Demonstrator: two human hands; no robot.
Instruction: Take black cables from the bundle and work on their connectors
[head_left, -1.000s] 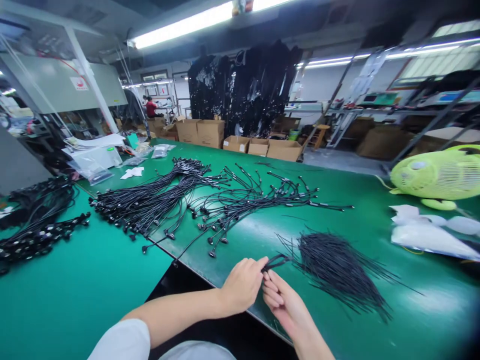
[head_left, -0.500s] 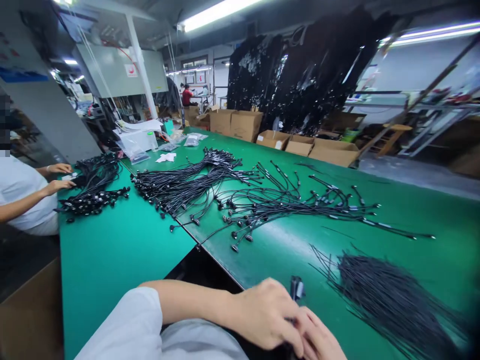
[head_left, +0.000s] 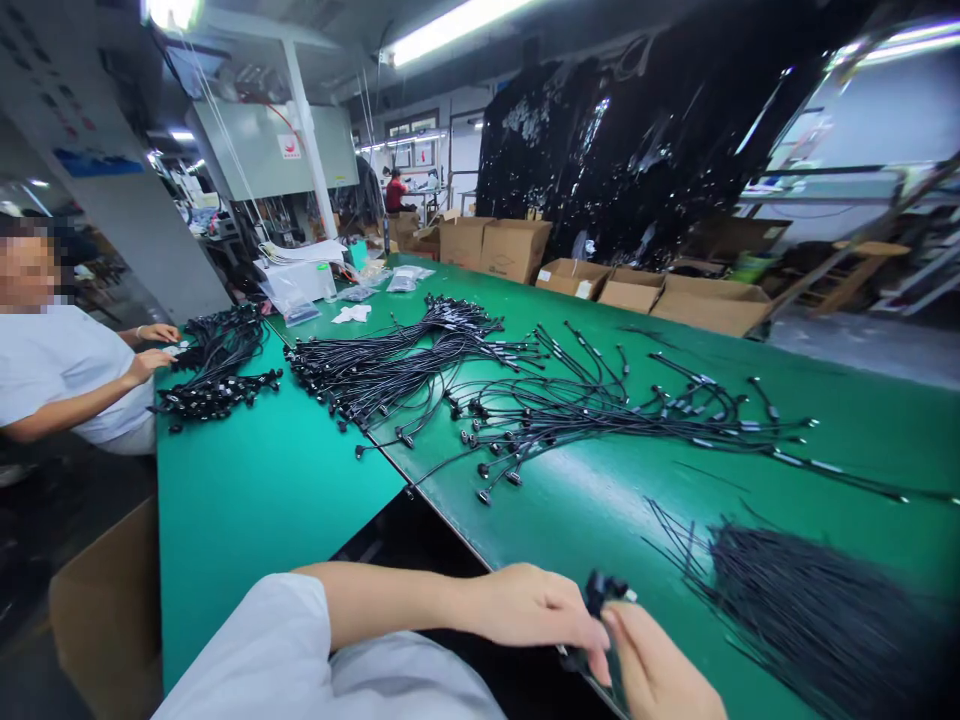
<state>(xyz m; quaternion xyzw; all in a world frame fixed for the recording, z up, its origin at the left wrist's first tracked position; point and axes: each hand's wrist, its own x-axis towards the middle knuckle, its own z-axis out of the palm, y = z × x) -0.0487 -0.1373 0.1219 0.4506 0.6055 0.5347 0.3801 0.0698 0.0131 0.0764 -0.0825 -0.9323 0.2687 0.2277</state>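
Low in the view, by the table's near edge, my left hand (head_left: 529, 610) and my right hand (head_left: 660, 665) are close together. A bundled black cable (head_left: 598, 590) pokes up between them, with small connector ends showing at its top. The fingers of my left hand are closed around it. My right hand pinches at the same cable from the other side, partly blurred. The lower part of the cable is mostly hidden by my fingers. Beyond my hands, loose black cables with connectors (head_left: 555, 425) lie spread over the green table (head_left: 540, 520).
Thin black ties or wires (head_left: 817, 600) form a pile at the right. A thick heap of cables (head_left: 375, 370) sits further back. Another person (head_left: 82, 370) handles a cable pile (head_left: 217, 390) at the left. Cardboard boxes (head_left: 517, 250) line the table's far side.
My right hand has drawn slightly away from my left, and the black cable between them has shifted and shows more connector ends. The view has turned a little left.
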